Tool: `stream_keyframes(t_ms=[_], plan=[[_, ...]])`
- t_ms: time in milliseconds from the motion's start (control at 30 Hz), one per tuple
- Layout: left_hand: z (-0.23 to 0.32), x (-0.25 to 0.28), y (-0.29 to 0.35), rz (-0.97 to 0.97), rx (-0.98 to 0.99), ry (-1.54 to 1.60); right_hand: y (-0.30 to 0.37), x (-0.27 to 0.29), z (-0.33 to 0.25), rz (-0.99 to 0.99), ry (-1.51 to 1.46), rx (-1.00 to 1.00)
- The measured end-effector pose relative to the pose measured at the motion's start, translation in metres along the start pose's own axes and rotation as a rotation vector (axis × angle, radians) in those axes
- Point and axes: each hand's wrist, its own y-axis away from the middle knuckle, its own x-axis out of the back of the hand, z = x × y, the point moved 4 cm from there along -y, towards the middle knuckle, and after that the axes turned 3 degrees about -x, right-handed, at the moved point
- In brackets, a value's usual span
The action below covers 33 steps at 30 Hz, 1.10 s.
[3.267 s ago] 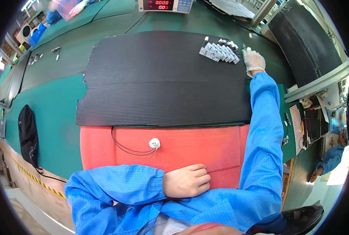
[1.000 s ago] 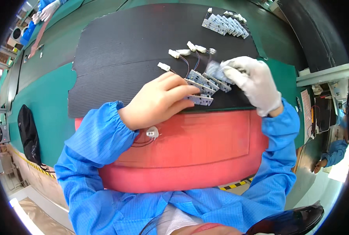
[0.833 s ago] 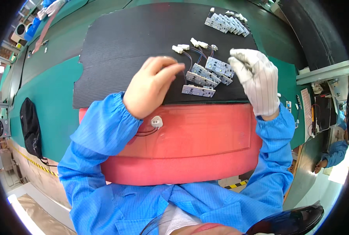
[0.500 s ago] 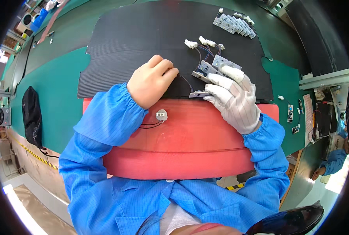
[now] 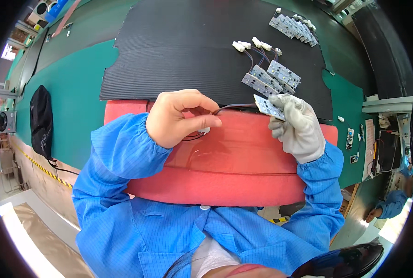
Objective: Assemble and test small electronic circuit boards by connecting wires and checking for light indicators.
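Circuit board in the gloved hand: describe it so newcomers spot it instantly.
Find the black sheet, then the red mat along its near edge. Near where they meet, the gloved right hand holds the pale circuit board. It is held, while the boards beyond lie on the black sheet.

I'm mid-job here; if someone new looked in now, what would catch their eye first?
Probably the bright red padded mat in front of the person, with the white-gloved right hand above its right part, gripping a small white rectangular circuit board. A thin dark cable runs from that board to the bare left hand. Beyond, similar boards lie in two groups on the black ribbed sheet.
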Motion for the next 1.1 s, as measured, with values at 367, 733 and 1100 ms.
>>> stream_keyframes(t_ms=[367, 733, 1100], plan=[[0.001, 0.001, 0.022, 0.102, -0.161, -0.165, 0.020, -0.023, -0.010, -0.139, 0.784, 0.790], [0.001, -0.005, 0.026, 0.120, -0.246, -0.331, 0.025, -0.006, -0.011, -0.027, 1.086, 0.757], [0.001, 0.001, 0.021, 0.048, -0.402, -0.378, 0.000, -0.008, 0.002, 0.102, 0.452, -0.051]])
